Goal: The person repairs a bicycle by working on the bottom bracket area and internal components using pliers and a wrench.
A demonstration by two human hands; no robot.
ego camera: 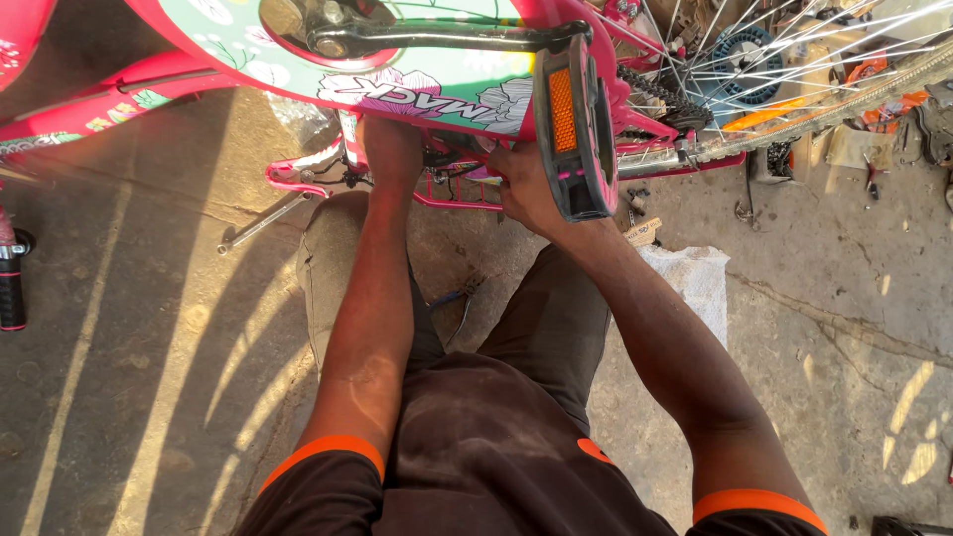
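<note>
A pink bicycle lies upside down in front of me, its flowered chain guard [437,84] and black crank arm [437,40] at the top. A black pedal [576,134] with an orange reflector hangs close to my right hand [526,184]. My left hand [392,149] reaches up under the chain guard, fingers hidden among the pink frame tubes [447,199]. My right hand presses against the same spot behind the pedal; what either hand grips is hidden. The spoked rear wheel [794,69] and chain [655,94] sit to the right.
A metal kickstand [263,220] sticks out at left. A black handlebar grip [12,288] shows at the far left edge. A white sack [695,283] lies on the concrete floor by my right knee. Scattered parts and tools [874,139] clutter the upper right.
</note>
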